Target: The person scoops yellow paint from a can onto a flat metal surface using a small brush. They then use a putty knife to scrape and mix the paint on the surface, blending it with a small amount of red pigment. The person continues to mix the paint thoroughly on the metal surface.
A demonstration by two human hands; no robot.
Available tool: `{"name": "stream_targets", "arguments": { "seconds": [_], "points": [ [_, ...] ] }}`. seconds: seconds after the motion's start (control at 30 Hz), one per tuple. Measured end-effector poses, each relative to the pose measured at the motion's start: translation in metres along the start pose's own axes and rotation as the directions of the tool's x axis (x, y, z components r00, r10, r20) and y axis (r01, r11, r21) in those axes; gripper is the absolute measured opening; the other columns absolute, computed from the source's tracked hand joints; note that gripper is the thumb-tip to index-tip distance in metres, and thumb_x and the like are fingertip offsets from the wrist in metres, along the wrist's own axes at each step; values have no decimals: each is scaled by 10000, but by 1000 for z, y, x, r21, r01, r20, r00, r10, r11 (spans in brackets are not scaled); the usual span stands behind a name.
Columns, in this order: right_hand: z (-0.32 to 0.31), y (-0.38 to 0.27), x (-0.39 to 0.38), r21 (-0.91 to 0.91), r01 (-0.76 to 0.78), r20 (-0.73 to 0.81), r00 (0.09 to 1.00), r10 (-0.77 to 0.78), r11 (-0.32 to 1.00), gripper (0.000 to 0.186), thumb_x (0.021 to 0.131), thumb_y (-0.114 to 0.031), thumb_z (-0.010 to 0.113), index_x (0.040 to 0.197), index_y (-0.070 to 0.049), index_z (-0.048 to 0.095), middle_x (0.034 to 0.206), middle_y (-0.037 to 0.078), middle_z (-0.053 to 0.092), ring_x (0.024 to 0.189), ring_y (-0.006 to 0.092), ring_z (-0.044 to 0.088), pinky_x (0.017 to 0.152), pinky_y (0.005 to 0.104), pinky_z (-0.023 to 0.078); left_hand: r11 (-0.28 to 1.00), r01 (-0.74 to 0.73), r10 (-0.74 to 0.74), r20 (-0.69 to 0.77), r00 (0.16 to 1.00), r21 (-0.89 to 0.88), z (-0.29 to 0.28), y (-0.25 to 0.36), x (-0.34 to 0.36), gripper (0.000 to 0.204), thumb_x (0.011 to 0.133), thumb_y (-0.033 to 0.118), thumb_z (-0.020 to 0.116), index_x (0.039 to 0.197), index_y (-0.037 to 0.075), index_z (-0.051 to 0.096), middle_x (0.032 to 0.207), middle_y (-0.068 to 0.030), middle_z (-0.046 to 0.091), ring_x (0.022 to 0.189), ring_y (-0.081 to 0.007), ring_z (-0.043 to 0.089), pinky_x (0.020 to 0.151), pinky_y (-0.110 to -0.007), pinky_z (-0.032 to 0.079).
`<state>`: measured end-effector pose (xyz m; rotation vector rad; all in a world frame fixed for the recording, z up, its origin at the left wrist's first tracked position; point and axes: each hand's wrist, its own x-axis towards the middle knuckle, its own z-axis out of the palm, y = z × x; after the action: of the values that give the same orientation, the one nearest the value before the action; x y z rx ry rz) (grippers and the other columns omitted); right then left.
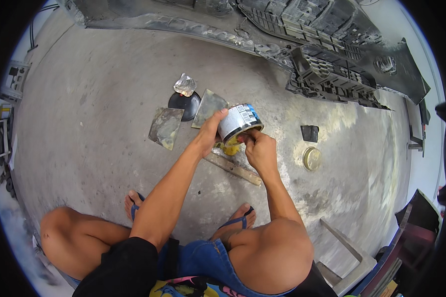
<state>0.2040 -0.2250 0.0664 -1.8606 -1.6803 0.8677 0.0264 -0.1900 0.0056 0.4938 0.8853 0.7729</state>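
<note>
A tin can (240, 121) with a silver, black and blue label is tilted between my hands above the floor, its open mouth turned down toward me. My left hand (208, 134) wraps around the can's left side. At the mouth, my right hand (260, 151) is closed, its fingertips partly hidden by the rim. Something red shows by these fingers; whether they grip it or the rim I cannot make out. Yellow paste (230, 149) lies just below the can, beside a worn wooden stick (235, 169). Two stained flat plates, one nearer (165, 128) and one by my left hand (208, 106), rest on the floor.
A black round lid (187, 106) and crumpled foil (185, 85) lie beyond the plates. On the right are a black square piece (309, 133) and a yellowish round lid (312, 159). Large dark vehicle panels (327, 69) span the far side. A frame leg (349, 247) stands near right.
</note>
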Motion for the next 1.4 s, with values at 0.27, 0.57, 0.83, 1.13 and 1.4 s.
{"name": "stream_targets", "arguments": {
  "seconds": [0.27,0.57,0.83,1.13,1.4],
  "points": [
    [14,9,-4,22,-216,161,964,210,976,253,858,-153,659,1033,-16,781,884,268,726,828,438,721,795,476,567,992,7,6,-104,995,128,-2,-4,-1,767,927,674,578,1351,35,595,1186,-96,639,1041,-192,614,909,-350,488],
    [34,1,-3,501,-526,400,845,356,687,208,940,-69,651,1046,80,750,749,118,711,575,136,592,555,294,471,1000,3,-5,-99,995,-15,-7,0,-2,720,974,634,535,1394,51,556,1318,-109,630,1225,-228,595,1083,-389,442],
    [23,-10,-7,802,-557,487,818,307,213,235,1026,-102,628,1216,35,650,816,35,648,524,46,455,472,214,354,946,-143,102,-152,983,-291,11,13,-11,630,1032,595,426,1376,85,562,1311,-86,650,1211,-224,623,1047,-414,490],
    [13,5,-15,831,-533,556,792,252,-159,117,1034,-123,638,1130,-58,624,833,23,622,508,31,434,450,203,337,937,-192,173,-91,981,-292,14,-4,-2,630,1024,578,447,1404,84,538,1338,-93,633,1236,-229,610,1070,-429,477],
    [13,14,-18,886,-416,457,859,231,-206,118,1063,-121,583,1174,-81,577,872,28,621,496,6,411,456,175,347,948,-294,282,-106,954,-124,27,-13,-8,706,1032,635,445,1456,73,495,1382,-77,587,1279,-205,551,1092,-384,419]
  ]
}}
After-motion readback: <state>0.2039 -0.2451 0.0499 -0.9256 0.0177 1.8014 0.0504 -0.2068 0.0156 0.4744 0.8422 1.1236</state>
